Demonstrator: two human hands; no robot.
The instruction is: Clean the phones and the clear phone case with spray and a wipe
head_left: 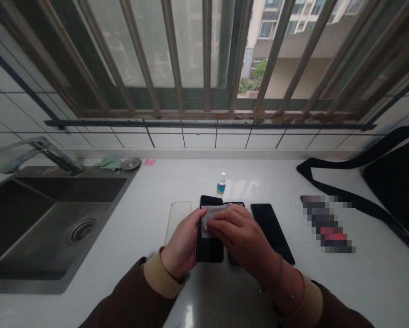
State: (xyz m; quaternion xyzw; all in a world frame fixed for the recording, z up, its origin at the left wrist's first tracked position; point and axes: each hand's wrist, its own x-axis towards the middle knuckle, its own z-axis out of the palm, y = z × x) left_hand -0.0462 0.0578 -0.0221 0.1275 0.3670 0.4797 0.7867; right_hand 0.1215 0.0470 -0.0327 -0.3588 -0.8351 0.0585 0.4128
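The left hand [181, 242] is holding a black smartphone [209, 249] by its side edge, and the right hand [240, 237] is closed on a pale cloth [211, 219], pressing it on the phone's screen. Under the right hand lies a second phone [233, 203], partly hidden. Just right of the hands is a third black phone [271, 232], and left of them is a clear phone case [177, 219]. A small bottle [221, 183] stands on the table [361, 291] beyond the hands, and a steel sink [36, 214] is further left.
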